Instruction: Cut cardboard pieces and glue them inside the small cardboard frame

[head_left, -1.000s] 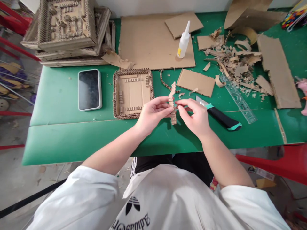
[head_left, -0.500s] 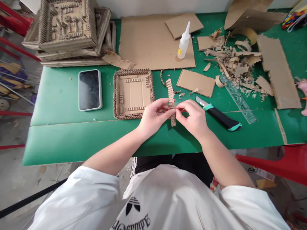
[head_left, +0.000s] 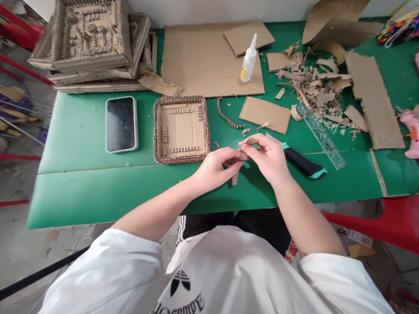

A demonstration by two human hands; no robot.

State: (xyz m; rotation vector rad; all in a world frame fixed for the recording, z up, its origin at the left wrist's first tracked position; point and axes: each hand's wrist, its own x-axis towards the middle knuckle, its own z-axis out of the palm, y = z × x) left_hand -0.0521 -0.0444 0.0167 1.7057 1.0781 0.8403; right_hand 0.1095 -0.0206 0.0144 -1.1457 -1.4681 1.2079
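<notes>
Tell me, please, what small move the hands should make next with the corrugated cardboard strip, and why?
Probably carry the corrugated strip left to the small cardboard frame. Both the left hand and right hand pinch the strip above the green table; only its lower end shows below the fingers. The frame already holds similar ribbed pieces, with bare floor between them, and lies just beside the left hand.
</notes>
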